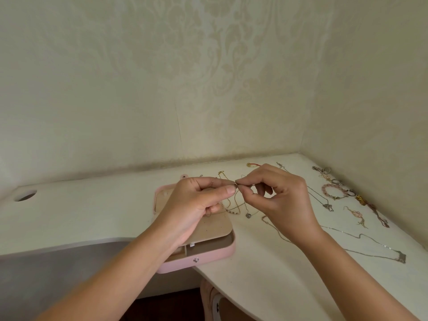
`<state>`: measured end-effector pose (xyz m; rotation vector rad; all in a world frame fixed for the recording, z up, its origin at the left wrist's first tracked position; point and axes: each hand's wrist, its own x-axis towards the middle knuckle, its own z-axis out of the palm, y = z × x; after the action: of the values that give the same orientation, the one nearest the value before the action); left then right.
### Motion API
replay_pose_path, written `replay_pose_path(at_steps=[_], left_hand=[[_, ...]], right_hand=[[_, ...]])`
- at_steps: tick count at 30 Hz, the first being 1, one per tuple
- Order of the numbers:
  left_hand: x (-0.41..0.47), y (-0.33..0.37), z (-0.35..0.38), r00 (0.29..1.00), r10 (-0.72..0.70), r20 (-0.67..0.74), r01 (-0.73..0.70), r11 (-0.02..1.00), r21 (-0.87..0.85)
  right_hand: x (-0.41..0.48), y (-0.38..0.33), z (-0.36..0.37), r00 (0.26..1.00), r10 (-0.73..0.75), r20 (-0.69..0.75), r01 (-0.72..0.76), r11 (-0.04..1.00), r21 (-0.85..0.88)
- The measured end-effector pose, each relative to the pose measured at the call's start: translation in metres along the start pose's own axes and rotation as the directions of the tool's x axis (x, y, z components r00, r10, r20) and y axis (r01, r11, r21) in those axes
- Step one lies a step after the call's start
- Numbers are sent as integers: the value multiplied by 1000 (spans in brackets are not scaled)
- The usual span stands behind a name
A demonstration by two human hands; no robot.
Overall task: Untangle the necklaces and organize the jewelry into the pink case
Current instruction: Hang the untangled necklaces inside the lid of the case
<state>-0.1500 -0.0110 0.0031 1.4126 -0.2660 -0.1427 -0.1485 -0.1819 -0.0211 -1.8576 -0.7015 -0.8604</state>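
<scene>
Head view: both hands are raised above the far right corner of the pink case [203, 264]. The left hand [196, 202] pinches a fine gold chain [238, 205] between thumb and curled fingers. The right hand [278, 198] pinches the same chain just beside it, thumb against forefinger. Loops of the chain hang down from the two pinches. The case lies open at the near edge of the white desk [266, 279], with a beige insert [215, 225] lying over its compartments. To the right on the desk, well apart from the case, lie a silver necklace [370, 256], a pink bead bracelet [333, 191] and several rings [335, 181].
</scene>
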Motion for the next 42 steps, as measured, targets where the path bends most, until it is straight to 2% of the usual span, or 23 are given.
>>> replay_pose_path(at_steps=[4,7,12,15,18,22,25,29,32,36,39,42], left_hand=[[1,-2,0,999,36,-25,-34,998,56],[3,-1,-3,996,-83,18,83,996,-11],[9,0,-8,952,-294,84,302,948,-103],[9,0,-6,941,-332,62,338,928,-156],[7,0,-2,946,-323,26,322,928,-185],[8,-3,0,949,-315,-28,300,924,-237],[9,-4,0,947,-318,-35,298,917,-266],[10,-4,-2,949,-316,-17,300,914,-272],[11,-5,-3,951,-309,5,300,918,-260],[14,1,-8,944,-311,107,324,936,-135],[19,13,-14,930,-336,149,313,937,154],[28,25,-20,916,-371,155,283,869,405]], right_hand=[[-1,1,0,999,-35,-3,35,999,-37],[-2,2,0,993,-120,19,121,984,-132],[-2,6,-4,953,-273,130,297,926,-232],[-2,7,-5,972,-205,114,223,957,-183],[-4,5,-2,992,-111,52,117,984,-136],[-3,0,1,999,-45,4,45,993,-111],[-3,-2,2,999,-43,4,43,993,-110],[-1,-2,5,996,-90,27,94,976,-198],[0,-1,5,999,-46,16,48,988,-147],[1,-4,1,992,111,57,-111,994,-11],[1,-6,-4,971,228,70,-232,971,59],[2,-7,-9,933,352,70,-358,923,143]])
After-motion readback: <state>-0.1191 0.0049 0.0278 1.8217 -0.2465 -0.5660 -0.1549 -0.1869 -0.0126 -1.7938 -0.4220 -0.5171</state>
